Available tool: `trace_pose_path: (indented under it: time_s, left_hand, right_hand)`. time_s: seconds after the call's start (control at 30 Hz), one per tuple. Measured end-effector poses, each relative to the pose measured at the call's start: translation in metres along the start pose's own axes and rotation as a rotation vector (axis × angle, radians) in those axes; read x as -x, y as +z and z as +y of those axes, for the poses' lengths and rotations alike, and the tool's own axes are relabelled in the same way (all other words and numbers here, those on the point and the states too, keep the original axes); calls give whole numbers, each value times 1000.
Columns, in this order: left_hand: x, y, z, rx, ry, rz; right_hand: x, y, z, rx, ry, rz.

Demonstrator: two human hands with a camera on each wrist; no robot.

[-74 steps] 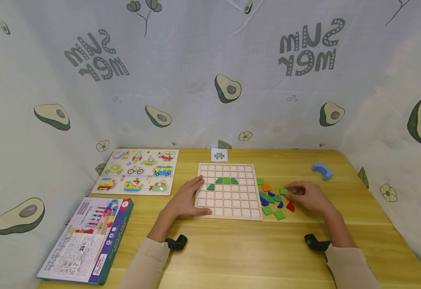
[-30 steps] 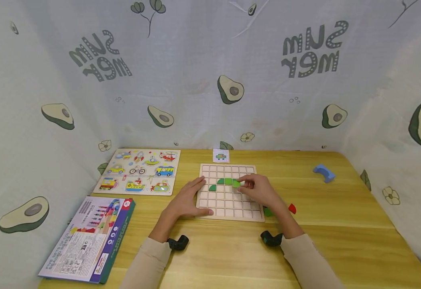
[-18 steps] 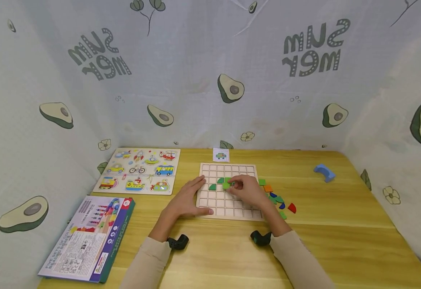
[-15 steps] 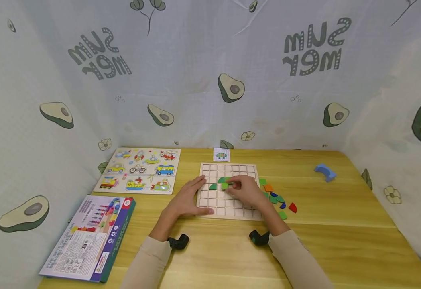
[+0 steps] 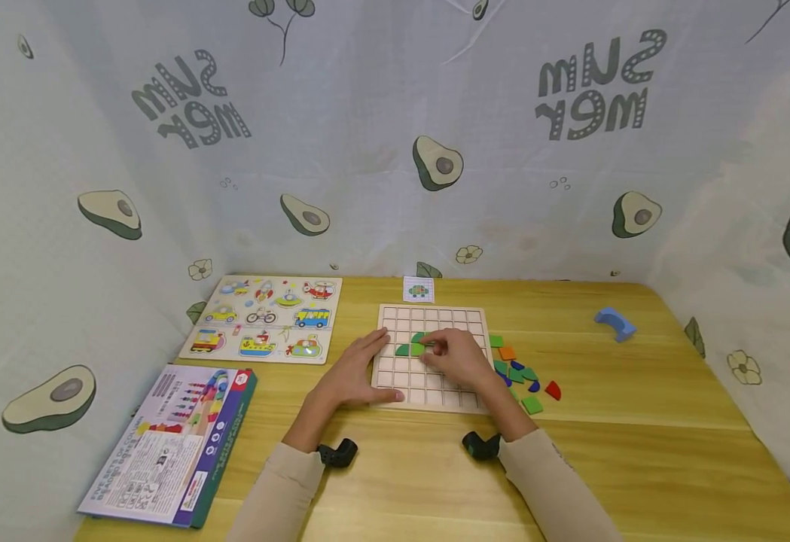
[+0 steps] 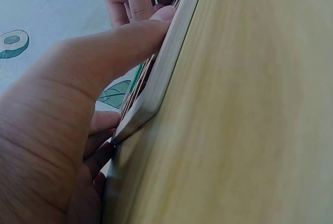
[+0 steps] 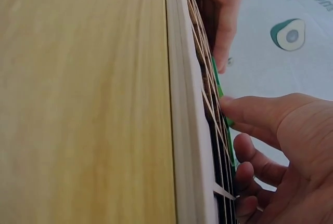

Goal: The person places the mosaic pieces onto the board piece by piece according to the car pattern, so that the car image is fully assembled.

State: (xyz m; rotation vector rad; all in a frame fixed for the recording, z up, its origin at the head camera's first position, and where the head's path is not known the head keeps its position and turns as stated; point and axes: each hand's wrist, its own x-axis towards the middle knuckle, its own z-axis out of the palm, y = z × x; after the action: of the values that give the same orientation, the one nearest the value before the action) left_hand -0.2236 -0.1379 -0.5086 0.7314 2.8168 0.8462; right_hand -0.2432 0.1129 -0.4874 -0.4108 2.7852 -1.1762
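Light green tile (image 5: 418, 348) sits on the wooden grid board (image 5: 465, 316), mid-left cells, just right of a dark green piece (image 5: 403, 350); right hand (image 5: 459, 360) has fingertips on it, looks like a pinch but the view is too small to be sure. Left hand (image 5: 352, 374) lies flat, fingers straight, on the board's left edge, thumb along its near rim. Loose coloured tiles (image 5: 520, 374) lie on the table just right of the board.

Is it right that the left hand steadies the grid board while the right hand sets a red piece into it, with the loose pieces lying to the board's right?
Not quite: the piece under the right hand is green, not red, as the head view shows. The left hand does rest on the grid board, and the loose pieces lie to its right.
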Motion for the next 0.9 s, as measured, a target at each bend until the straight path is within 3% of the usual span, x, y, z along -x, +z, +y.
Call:
trace_pose_path:
  time_s: [0.9]
  left_hand:
    - [0,-1,4,16,-26,-4]
  right_hand:
    - [4,-10,4,-53,8,23]
